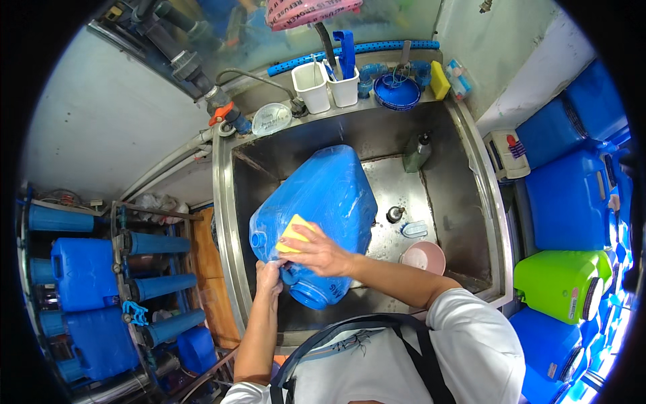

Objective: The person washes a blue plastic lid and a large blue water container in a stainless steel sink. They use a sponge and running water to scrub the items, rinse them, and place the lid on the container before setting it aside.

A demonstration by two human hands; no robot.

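A big blue plastic water jug (326,185) lies tilted in the steel sink (227,195), its wide round mouth toward me and a small capped spout at its left. Whitish streaks, like suds, mark its upper side. My right hand (321,256) presses a yellow sponge (293,233) onto the jug near the spout. Just below it, my left hand (268,276) is closed around the jug at its handle; the fingers are partly hidden.
Inside the sink are a pink bowl (424,257), a small brush (414,229), a drain fitting (395,214) and a dark bottle (418,153). White holders (311,87) and a blue lid (397,91) line the back ledge. Jugs (564,202) are stacked at right; filter housings (159,244) stand left.
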